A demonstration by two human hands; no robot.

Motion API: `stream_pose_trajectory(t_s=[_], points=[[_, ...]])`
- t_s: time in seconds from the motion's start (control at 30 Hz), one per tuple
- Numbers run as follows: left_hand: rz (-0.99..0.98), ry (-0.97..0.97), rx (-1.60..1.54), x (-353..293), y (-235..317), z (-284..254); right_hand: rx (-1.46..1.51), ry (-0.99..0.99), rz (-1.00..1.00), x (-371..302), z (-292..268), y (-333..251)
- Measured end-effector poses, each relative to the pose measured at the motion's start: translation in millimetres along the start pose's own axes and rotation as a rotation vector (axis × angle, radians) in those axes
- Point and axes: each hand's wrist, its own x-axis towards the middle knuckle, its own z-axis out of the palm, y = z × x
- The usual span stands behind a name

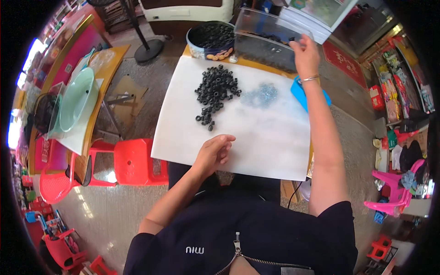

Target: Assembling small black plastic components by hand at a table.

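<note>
Now we hold our right hand [306, 52] up by the right end of the clear bin [256, 49], its fingers pinched together on a small black piece [292, 40]. Our left hand [213, 152] is over the near part of the white surface [261, 149], fingers loosely curled and slightly apart. Beyond it we see a loose pile of black rings [216, 89], with the round tin [198, 51] behind and a blue object [299, 95] under our right forearm.
</note>
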Motion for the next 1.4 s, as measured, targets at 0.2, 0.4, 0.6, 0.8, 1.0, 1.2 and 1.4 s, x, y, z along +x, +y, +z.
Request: stream_pose_trajectory(t_s=[0.2, 0.4, 0.6, 0.8, 1.0, 1.2, 1.4], points=[[-0.038, -0.087, -0.139, 0.5, -1.3, -9.8, 0.148, -0.356, -0.004, -107.6, 4.2, -43.0], [-0.066, -0.086, -0.109, -3.8, -0.7, -11.1, 0.260, -0.674, 0.103, -204.4, 26.3, -82.7], [-0.043, 0.054, 0.050, -28.2, -3.0, -17.2, -0.055, -0.676, -0.109, -216.6, 44.8, -107.0], [-0.011, 0.125, -0.003, -28.0, -1.9, -21.5, -0.113, -0.572, -0.180, -233.9, 51.4, -99.2], [0.050, 0.236, -0.026, -16.9, 7.0, -15.3, 0.314, -0.582, 0.321, -229.8, 22.1, -107.5], [0.071, 0.078, -0.232, -3.5, 7.2, -10.0, 0.519, -0.591, 0.393, -238.8, -0.5, -112.2], [0.056, 0.080, -0.224, -1.6, -0.2, -8.1, 0.326, -0.511, 0.159, -242.5, -9.7, -113.8]])
